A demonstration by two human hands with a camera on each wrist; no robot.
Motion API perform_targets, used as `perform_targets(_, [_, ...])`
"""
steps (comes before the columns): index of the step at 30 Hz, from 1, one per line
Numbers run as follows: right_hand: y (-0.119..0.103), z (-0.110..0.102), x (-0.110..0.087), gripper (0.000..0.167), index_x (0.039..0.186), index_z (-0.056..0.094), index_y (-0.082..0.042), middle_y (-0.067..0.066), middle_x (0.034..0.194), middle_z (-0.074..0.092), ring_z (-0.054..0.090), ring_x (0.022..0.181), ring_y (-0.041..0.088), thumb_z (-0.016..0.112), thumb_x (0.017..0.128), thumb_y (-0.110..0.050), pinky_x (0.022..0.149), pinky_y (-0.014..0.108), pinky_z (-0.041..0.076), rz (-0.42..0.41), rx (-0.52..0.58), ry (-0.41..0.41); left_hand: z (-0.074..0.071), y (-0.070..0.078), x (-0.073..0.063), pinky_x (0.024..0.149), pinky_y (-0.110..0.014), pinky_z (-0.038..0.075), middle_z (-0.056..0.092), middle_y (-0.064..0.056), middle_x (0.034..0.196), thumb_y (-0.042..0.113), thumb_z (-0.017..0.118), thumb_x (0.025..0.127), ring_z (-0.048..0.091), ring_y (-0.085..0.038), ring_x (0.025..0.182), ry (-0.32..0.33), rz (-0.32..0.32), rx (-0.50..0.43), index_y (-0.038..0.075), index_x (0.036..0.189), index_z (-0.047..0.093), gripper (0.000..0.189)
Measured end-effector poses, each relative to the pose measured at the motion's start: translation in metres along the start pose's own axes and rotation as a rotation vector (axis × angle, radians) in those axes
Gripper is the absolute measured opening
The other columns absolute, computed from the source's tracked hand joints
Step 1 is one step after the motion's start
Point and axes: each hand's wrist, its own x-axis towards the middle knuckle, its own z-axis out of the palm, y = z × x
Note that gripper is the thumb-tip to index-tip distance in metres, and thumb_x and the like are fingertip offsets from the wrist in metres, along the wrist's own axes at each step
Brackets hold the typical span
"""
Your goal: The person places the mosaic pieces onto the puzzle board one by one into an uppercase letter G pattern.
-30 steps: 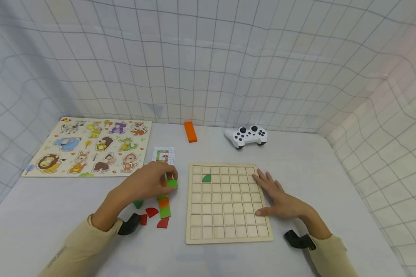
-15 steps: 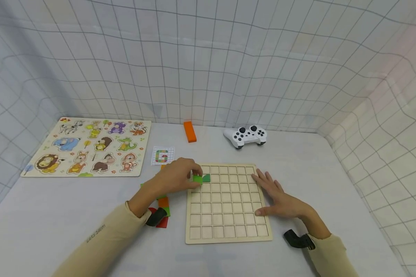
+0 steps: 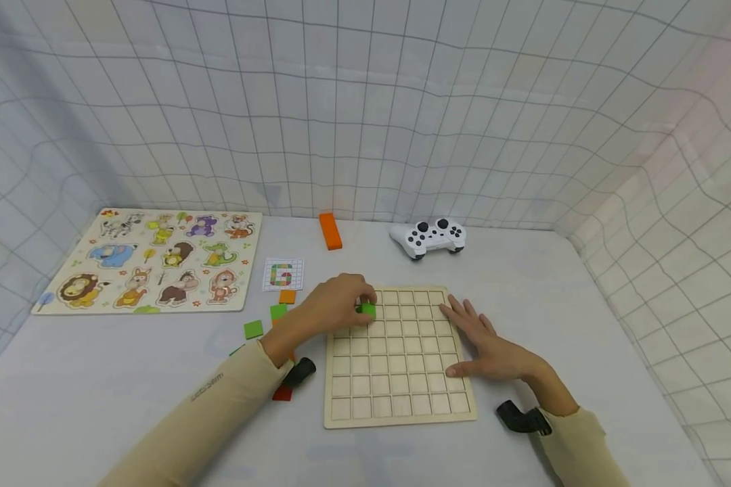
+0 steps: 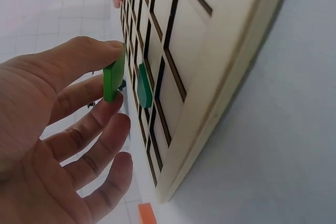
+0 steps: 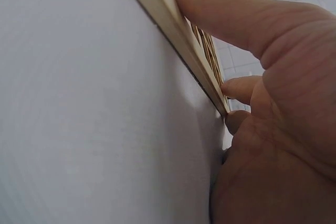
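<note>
My left hand (image 3: pixel 336 302) pinches a light green square tile (image 3: pixel 368 310) between thumb and fingers, close over the upper left part of the wooden grid board (image 3: pixel 400 406). In the left wrist view the green tile (image 4: pixel 112 79) is held on edge above the cells. Beside it a dark green quarter-circle piece (image 4: pixel 144 87) lies in a cell; the left hand mostly covers that piece in the head view. My right hand (image 3: pixel 491 352) rests with spread, fairly straight fingers on the board's right edge, its thumb (image 5: pixel 220 3) on the rim in the right wrist view.
Loose tiles, among them a green square (image 3: pixel 253 329), an orange one (image 3: pixel 288 296) and a red piece (image 3: pixel 283 393), lie left of the board. Behind them are a pattern card (image 3: pixel 283 275), an animal puzzle (image 3: pixel 152 260), an orange block (image 3: pixel 331 231) and a white game controller (image 3: pixel 429 238).
My left hand has carried the green tile from the loose pile rightward over the board, to the cells around the dark green piece. The right hand has stayed at the board's right edge.
</note>
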Motion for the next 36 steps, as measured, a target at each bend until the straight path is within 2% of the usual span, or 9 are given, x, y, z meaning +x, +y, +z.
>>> perform_targets(4, [0.0, -0.001, 0.0, 0.11, 0.162, 0.008, -0.017, 0.01, 0.169, -0.011, -0.022, 0.152, 0.037, 0.081, 0.083, -0.039, 0.116, 0.065, -0.012, 0.008, 0.0, -0.001, 0.003, 0.003, 0.006, 0.083, -0.038, 0.052, 0.064, 0.0, 0.108, 0.027, 0.076, 0.089, 0.059, -0.017, 0.099, -0.013, 0.003, 0.018, 0.015, 0.108, 0.072, 0.023])
perform_targets(9, [0.0, -0.001, 0.0, 0.11, 0.162, 0.008, -0.017, 0.009, 0.168, -0.011, -0.022, 0.152, 0.037, 0.081, 0.082, -0.039, 0.116, 0.066, -0.012, 0.009, 0.005, -0.002, 0.007, 0.009, 0.01, 0.077, -0.036, 0.05, 0.063, 0.001, 0.103, 0.024, 0.075, 0.089, 0.056, -0.016, 0.092, -0.03, -0.019, 0.022, 0.015, 0.106, 0.072, 0.019])
perform_targets(12, [0.0, -0.001, 0.0, 0.11, 0.162, 0.008, -0.017, 0.009, 0.169, -0.011, -0.022, 0.152, 0.037, 0.081, 0.082, -0.038, 0.115, 0.066, -0.012, 0.009, 0.006, -0.003, 0.008, 0.012, 0.011, 0.075, -0.035, 0.05, 0.064, 0.0, 0.103, 0.021, 0.075, 0.089, 0.055, -0.016, 0.09, -0.021, -0.023, 0.022, 0.014, 0.106, 0.073, 0.018])
perform_targets(23, [-0.002, -0.002, 0.001, 0.11, 0.162, 0.009, -0.017, 0.009, 0.169, -0.011, -0.021, 0.152, 0.037, 0.081, 0.082, -0.039, 0.115, 0.066, -0.011, 0.009, 0.005, -0.006, 0.009, 0.018, 0.014, 0.077, -0.037, 0.053, 0.067, -0.002, 0.102, 0.02, 0.078, 0.088, 0.061, -0.019, 0.094, 0.023, -0.06, 0.04, 0.013, 0.104, 0.073, 0.018])
perform_targets(36, [-0.001, -0.001, 0.0, 0.11, 0.162, 0.009, -0.018, 0.009, 0.168, -0.011, -0.021, 0.152, 0.037, 0.081, 0.082, -0.039, 0.115, 0.066, -0.012, 0.014, 0.009, -0.005, 0.012, 0.021, 0.02, 0.067, -0.032, 0.05, 0.066, 0.002, 0.085, 0.02, 0.086, 0.079, 0.057, -0.015, 0.08, 0.05, -0.094, 0.059, 0.012, 0.089, 0.072, 0.019])
